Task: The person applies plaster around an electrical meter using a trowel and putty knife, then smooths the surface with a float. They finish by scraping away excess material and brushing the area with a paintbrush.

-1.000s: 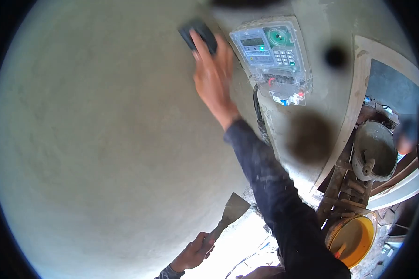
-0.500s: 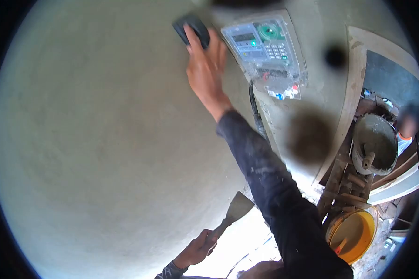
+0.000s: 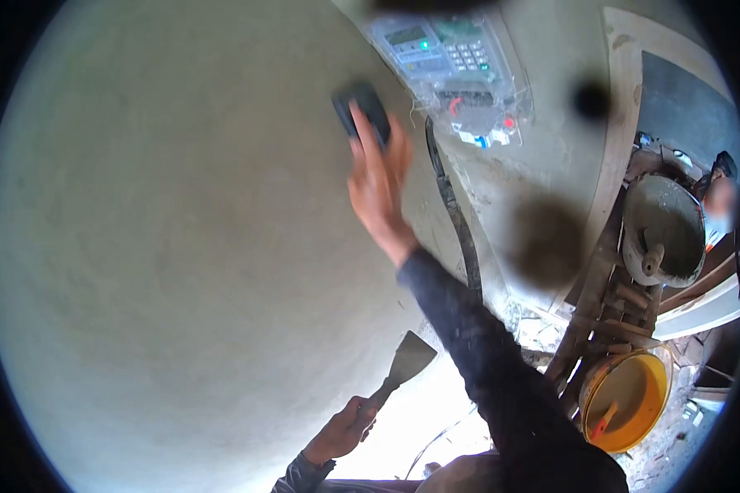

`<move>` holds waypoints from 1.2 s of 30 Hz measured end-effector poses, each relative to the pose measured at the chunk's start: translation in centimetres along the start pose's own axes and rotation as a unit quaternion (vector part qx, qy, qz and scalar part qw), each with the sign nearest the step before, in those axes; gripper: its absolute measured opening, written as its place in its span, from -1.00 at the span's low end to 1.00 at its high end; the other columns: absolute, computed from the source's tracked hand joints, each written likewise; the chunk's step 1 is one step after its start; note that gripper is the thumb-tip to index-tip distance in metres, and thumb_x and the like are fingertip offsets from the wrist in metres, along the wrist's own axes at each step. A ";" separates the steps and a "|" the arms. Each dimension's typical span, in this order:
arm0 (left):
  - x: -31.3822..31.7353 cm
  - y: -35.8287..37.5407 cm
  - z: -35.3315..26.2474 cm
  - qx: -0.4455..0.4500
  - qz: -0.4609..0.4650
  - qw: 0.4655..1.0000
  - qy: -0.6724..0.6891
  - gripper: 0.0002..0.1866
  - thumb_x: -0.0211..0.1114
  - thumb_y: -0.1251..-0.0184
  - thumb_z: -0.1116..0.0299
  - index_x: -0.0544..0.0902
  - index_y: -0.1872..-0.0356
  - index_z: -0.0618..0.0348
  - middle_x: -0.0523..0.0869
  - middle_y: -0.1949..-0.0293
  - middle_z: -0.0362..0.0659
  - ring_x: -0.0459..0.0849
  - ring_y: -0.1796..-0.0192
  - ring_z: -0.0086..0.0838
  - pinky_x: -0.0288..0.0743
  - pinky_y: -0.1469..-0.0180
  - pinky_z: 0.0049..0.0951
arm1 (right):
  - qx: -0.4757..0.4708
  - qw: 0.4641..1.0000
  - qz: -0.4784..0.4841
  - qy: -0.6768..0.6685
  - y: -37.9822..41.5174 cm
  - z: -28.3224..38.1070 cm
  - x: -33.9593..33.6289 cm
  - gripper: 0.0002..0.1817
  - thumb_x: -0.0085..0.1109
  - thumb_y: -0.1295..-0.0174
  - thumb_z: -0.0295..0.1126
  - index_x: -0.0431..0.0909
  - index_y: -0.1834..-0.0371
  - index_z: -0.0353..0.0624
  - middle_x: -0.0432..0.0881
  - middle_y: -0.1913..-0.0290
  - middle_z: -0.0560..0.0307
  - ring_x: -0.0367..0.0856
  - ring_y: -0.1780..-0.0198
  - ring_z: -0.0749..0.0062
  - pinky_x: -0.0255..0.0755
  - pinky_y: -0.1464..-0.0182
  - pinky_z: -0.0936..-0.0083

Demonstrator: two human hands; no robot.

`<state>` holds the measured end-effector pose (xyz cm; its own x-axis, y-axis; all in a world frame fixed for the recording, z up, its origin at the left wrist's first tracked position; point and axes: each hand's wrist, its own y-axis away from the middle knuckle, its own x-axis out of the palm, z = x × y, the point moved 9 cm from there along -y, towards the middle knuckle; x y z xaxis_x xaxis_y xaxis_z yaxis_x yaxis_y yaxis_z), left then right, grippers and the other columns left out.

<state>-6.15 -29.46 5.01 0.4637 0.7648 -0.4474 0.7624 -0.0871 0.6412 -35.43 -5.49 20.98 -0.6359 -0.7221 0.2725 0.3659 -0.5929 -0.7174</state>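
Observation:
My right hand presses a dark, sponge-like block on the smooth grey plastered wall, with its fingers spread along the block's back. The block is a little blurred. Below and to the left of the electric meter, that hand is close to the wall's corner edge. Low in the view, my left hand is closed round the handle of a putty knife, its wide blade pointing up and to the right, away from the fist.
A black cable runs down from the meter along the corner. At right, a grey basin rests on wooden boards, a person beside it. Lower down stands a yellow bucket with an orange-handled tool inside.
My right hand and the block have moved down the wall, further below the meter. The view has shifted slightly, and my left hand keeps the putty knife much as before.

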 end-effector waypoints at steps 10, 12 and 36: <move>-0.1 0.9 0.4 -0.022 -0.035 0.999 -0.003 -0.68 0.06 -0.68 0.12 0.42 0.01 0.23 0.50 0.40 -0.30 0.44 0.43 -0.63 0.41 0.35 -0.52 | 0.357 0.910 -0.085 -0.194 18.2 -16.7 -4.6 -0.48 0.05 -0.51 -0.42 0.36 -0.53 -0.07 0.35 -0.41 -0.15 0.36 -0.34 -0.12 0.12 -0.44 -0.02; -0.2 0.2 -0.6 0.003 -0.039 0.999 -0.021 -0.65 0.03 -0.69 0.09 0.41 0.01 0.24 0.48 0.37 -0.29 0.42 0.41 -0.64 0.39 0.35 -0.53 | 0.219 0.975 -0.026 0.032 17.9 -15.3 -5.3 -0.48 0.07 -0.52 -0.36 0.36 -0.53 -0.03 0.35 -0.42 -0.14 0.34 -0.35 -0.11 0.09 -0.45 -0.04; -0.1 0.6 1.3 -0.049 -0.030 0.998 0.017 -0.69 0.02 -0.70 0.12 0.39 0.02 0.21 0.47 0.34 -0.29 0.39 0.42 -0.64 0.36 0.36 -0.54 | 0.037 0.998 -0.028 0.049 3.4 -10.3 -1.0 -0.45 0.22 -0.39 -0.48 0.51 -0.43 0.24 0.39 -0.44 -0.20 0.35 -0.37 -0.19 0.24 -0.38 -0.01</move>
<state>-5.17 -30.41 4.67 0.4011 0.7881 -0.4670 0.7402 0.0215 0.6720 -40.57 -3.13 11.70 -0.7189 -0.6512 0.2432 0.3757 -0.6584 -0.6522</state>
